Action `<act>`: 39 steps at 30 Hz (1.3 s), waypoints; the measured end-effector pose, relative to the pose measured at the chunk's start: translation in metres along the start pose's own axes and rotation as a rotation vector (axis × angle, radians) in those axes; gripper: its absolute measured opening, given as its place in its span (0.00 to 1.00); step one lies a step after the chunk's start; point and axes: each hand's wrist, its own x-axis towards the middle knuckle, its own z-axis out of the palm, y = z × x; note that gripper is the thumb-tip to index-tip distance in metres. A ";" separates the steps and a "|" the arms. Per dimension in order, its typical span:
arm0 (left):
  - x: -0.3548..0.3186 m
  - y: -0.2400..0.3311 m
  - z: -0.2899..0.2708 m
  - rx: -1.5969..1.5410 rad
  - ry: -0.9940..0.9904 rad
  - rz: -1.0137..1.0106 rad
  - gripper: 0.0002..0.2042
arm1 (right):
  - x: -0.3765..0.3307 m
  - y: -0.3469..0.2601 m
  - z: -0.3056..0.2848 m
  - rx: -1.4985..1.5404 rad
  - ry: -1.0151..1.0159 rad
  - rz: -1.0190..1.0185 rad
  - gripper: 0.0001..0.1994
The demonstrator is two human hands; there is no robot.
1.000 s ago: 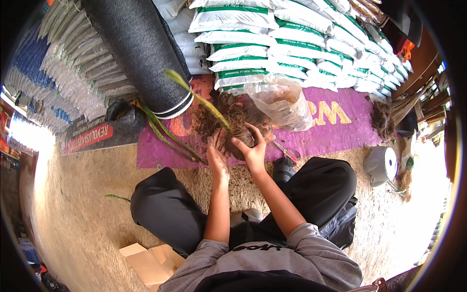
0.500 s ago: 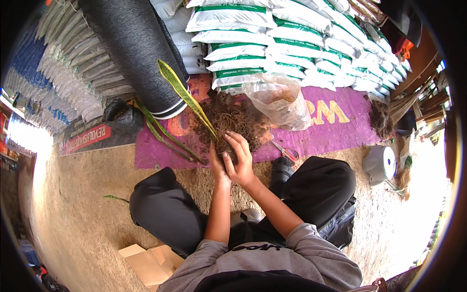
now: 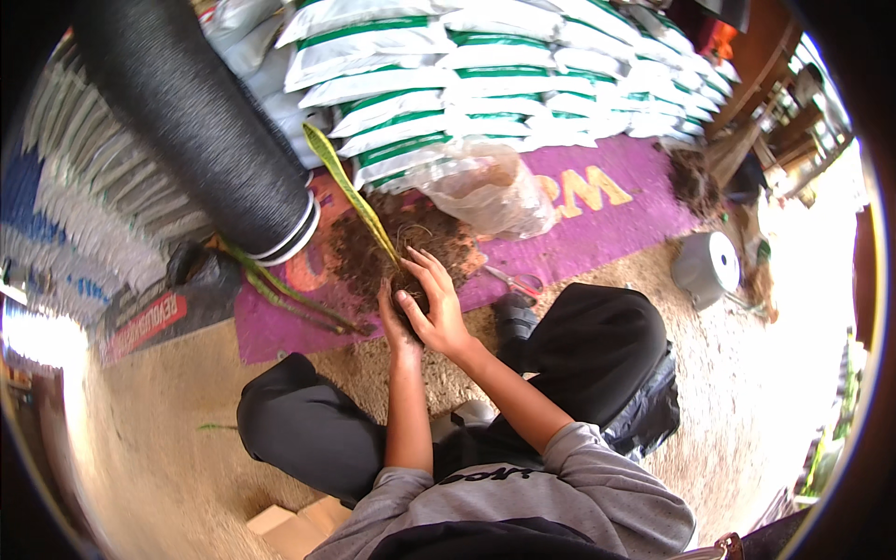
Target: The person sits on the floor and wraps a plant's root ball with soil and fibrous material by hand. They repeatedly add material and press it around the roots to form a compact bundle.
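L hand (image 3: 400,325) & R hand (image 3: 438,306): grip of both clamped round dark root clump (image 3: 409,286), nr view ctr; yel-grn leaf (image 3: 357,198) pts to 11 o'clock. From clump: soil (image 3: 431,231) at 12, scissors (image 3: 525,283) at 3.

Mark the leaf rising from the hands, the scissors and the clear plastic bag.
Leaf (image 3: 357,198): head view, middle of its blade.
Scissors (image 3: 514,280): head view, near the red handles.
Clear plastic bag (image 3: 501,198): head view, its side.

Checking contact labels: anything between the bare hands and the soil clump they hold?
Nothing visible. The left hand and right hand cup the soil clump directly, at the foot of the yellow-green leaf. Contact beneath the palms is hidden.
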 end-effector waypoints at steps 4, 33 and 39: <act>0.013 -0.019 0.021 0.114 -0.164 -0.103 0.21 | 0.010 -0.015 -0.042 -0.052 0.193 0.006 0.23; -0.061 -0.111 0.164 0.239 -0.517 -0.270 0.28 | -0.038 -0.031 -0.180 0.175 0.899 0.133 0.22; -0.059 -0.119 0.150 0.042 -0.632 -0.582 0.23 | -0.044 -0.043 -0.181 -0.536 0.719 0.050 0.24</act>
